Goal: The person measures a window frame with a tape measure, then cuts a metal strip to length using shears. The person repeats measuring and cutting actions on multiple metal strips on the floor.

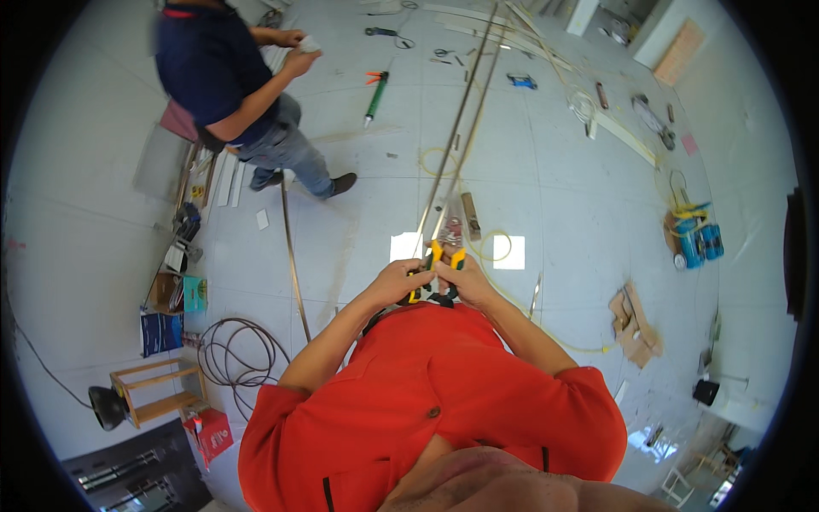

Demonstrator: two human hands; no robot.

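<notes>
Pale walls (81, 128) flank a glossy grey tiled floor (580, 239) (2 bright white patches (509, 253) show on it), with a small wooden frame (166, 406) near the left wall.

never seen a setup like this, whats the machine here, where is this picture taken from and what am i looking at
There's no machine at work here, just a person in a red shirt using bare hands. The one picture comes from a wide fisheye camera worn on the head and looking down, so edges bend and the left of the picture is the person's left.

The right hand grips a plier-like tool with yellow handles. The left hand is right beside it, at a black-and-yellow part; I can't tell whether that belongs to the same tool.

On the pale tiled floor lie long thin strips, a green caulking gun and cardboard. A co-worker in dark blue is nearby.
</notes>
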